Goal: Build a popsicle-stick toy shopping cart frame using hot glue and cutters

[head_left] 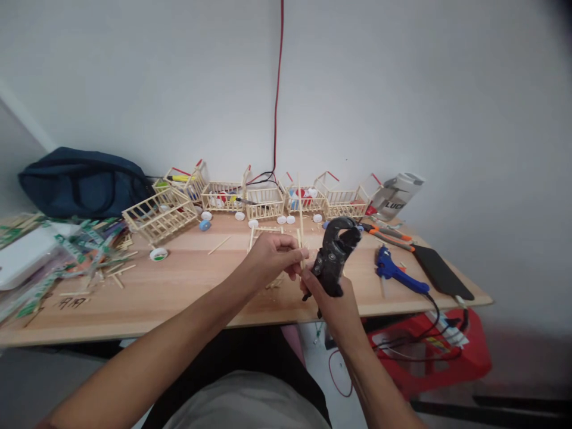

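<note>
Upright wooden sticks (301, 205) are pinched between the thumb and fingers of my left hand (273, 257), over the middle of the table. My right hand (335, 304) is wrapped around a black cutter (329, 259) with a hooked jaw pointing up. The right thumb and fingertips meet the lower ends of the sticks, beside my left fingers. No stick lies in the cutter's jaw. Behind my left hand a small wooden stick frame (268, 230) rests on the tabletop, partly covered by the hand.
Several wooden stick carts (263, 202) with white wheels line the wall; one cart (161, 213) is tilted. To the right lie a blue glue gun (397, 271), orange-handled pliers (388, 232) and a black slab (442, 273). Wrappers (80, 241) and a blue bag (84, 185) are left.
</note>
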A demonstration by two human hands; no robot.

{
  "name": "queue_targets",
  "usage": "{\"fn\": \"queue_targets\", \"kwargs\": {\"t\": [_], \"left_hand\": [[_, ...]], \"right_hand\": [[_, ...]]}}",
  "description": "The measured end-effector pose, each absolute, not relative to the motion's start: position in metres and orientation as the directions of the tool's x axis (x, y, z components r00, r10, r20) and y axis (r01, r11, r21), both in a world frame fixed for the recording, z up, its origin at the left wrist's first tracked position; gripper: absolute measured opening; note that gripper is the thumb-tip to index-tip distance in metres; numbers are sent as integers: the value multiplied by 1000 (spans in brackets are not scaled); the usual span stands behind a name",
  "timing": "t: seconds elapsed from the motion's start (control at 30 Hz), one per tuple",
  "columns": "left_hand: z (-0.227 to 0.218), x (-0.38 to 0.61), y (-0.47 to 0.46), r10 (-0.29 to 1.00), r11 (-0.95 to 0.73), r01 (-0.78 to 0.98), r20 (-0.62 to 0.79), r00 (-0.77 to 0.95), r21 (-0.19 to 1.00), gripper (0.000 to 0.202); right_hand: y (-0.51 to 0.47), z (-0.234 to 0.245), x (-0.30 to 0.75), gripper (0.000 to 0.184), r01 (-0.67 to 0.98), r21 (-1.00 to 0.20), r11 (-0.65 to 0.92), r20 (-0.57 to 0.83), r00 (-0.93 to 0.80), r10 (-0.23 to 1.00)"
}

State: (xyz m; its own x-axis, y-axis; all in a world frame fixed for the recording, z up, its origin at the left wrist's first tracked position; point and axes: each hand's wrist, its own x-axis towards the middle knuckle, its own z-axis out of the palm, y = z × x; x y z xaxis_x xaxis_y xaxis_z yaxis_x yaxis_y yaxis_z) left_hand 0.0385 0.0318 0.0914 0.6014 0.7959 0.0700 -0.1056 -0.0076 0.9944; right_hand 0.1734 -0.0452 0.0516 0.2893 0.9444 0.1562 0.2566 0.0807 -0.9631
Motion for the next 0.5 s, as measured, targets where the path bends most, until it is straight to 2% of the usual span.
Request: {"fn": "queue_targets", "kwargs": {"t": [0.23,0.5], "left_hand": [[92,38,31,808,-40,-92,86,583,995,37],[101,38,28,806,-124,-34,120,580,992,37]], "right_hand": [[-45,48,170,37,213,-975,67,128,289,949],[-49,57,172,37,242,-967,79,122,168,978]]}}
